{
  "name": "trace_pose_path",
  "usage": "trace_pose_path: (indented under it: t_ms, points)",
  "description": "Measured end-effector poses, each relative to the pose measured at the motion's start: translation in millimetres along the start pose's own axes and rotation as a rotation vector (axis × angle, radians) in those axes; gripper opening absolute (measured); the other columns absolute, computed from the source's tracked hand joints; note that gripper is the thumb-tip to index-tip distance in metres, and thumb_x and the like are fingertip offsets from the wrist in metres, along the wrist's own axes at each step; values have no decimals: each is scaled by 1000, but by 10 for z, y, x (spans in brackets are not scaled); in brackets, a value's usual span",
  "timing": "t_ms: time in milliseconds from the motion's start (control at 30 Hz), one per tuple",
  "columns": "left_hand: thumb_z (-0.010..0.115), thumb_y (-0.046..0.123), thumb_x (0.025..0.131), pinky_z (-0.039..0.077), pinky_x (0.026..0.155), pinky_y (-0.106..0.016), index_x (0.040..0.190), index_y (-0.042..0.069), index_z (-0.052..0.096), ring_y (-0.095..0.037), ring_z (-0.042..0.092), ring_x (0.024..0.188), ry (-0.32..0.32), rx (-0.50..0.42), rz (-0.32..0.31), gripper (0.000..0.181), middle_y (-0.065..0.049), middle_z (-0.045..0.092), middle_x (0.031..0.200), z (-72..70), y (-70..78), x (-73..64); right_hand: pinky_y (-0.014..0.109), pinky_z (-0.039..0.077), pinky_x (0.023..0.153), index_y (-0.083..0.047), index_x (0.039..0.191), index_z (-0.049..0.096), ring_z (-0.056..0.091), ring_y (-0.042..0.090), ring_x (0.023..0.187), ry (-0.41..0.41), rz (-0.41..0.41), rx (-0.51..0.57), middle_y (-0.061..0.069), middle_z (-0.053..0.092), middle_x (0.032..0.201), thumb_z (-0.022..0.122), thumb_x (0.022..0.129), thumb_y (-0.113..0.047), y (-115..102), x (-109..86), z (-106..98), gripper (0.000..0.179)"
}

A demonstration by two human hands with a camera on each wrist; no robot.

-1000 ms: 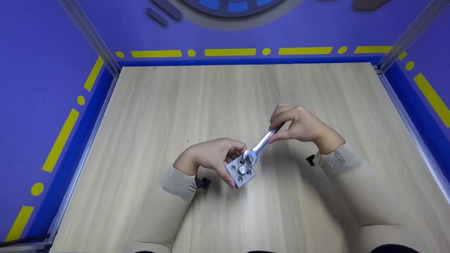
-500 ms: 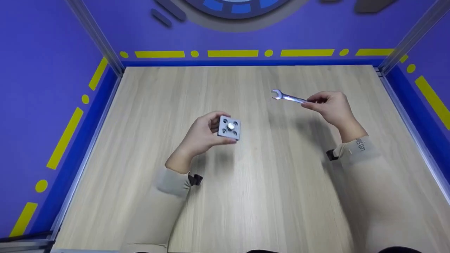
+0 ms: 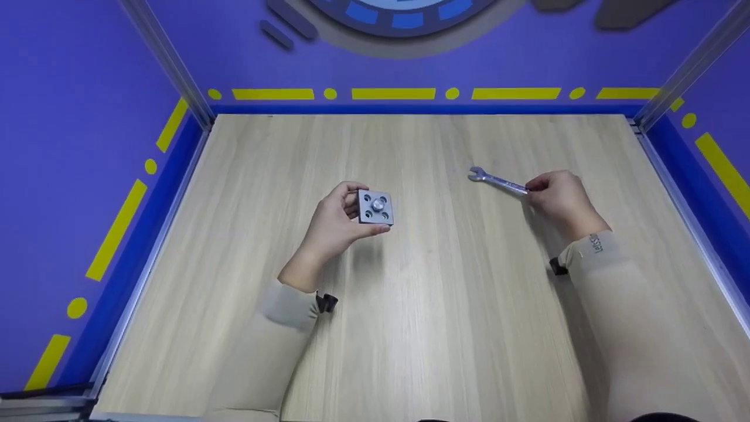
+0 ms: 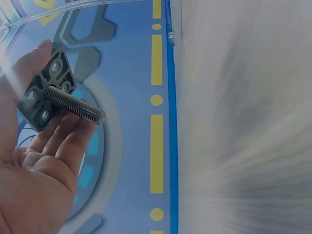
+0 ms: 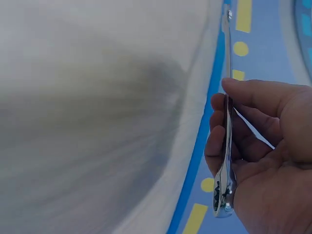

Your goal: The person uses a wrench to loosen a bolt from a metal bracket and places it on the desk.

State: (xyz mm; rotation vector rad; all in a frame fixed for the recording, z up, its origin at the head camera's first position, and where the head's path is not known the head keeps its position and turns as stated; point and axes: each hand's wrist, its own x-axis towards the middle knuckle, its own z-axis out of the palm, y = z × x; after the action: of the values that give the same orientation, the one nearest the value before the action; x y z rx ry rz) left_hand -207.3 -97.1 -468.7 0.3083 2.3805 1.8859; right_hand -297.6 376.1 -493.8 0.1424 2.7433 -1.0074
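My left hand (image 3: 334, 220) holds a square grey metal plate (image 3: 375, 218) by its edges, between thumb and fingers, above the table. A hex bolt (image 3: 378, 204) passes through the plate's centre, its head facing up among the corner holes. In the left wrist view the bolt's long threaded shank (image 4: 75, 105) sticks out from the ribbed underside. My right hand (image 3: 563, 196) pinches a shiny combination wrench (image 3: 501, 182) low over the table at the right, the open end pointing left. The wrench's ring end (image 5: 223, 197) lies by the palm in the right wrist view.
A wood-grain table (image 3: 433, 328) lies under both hands. Blue-purple panels (image 3: 410, 70) with yellow marks enclose it at the back and sides, with metal posts (image 3: 173, 64) in the corners.
The wrench's open end was at the plate; the hands have since parted. My right hand has carried the wrench right, then lowered it toward the table. The plate has moved up and left.
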Motion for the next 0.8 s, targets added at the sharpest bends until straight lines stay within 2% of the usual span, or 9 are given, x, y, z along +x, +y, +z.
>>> trace_pose_path:
  t_ms: [200, 433, 533, 667, 800]
  points:
    - [104, 9, 81, 65, 116, -39, 148, 6, 59, -25, 78, 128, 5, 32, 3, 81, -7, 81, 137, -39, -7, 0, 49, 63, 98, 4, 136, 76, 69, 40, 119, -8, -26, -91, 30, 72, 135, 67, 112, -10, 48, 39, 88, 29]
    - [104, 10, 81, 65, 116, -38, 146, 11, 60, -22, 79, 128, 36, 42, -5, 79, -4, 81, 136, -55, -56, -13, 61, 64, 104, 6, 129, 80, 69, 47, 125, 8, -47, -159, 33, 73, 136, 68, 110, -7, 36, 59, 125, 27]
    - [104, 11, 81, 65, 118, -38, 147, 11, 58, -22, 78, 130, 38, 39, -14, 80, -3, 81, 137, -46, -71, -12, 65, 62, 108, 8, 133, 78, 68, 49, 127, 19, -37, -160, 34, 72, 137, 68, 110, -9, -9, 32, 127, 30]
    - [105, 12, 81, 65, 118, -38, 149, 9, 55, -22, 78, 130, 32, 37, -21, 84, -4, 81, 137, -31, -78, 4, 68, 59, 111, 8, 139, 74, 67, 49, 127, 104, -70, -143, 34, 71, 138, 69, 109, -15, -153, -47, 160, 38]
    - [105, 12, 81, 66, 116, -38, 149, 9, 54, -23, 78, 129, 25, 35, -16, 84, -5, 80, 138, -12, -73, 31, 66, 59, 108, 6, 136, 76, 68, 47, 125, 215, -170, -101, 32, 74, 135, 71, 107, -17, -396, -187, 216, 37]
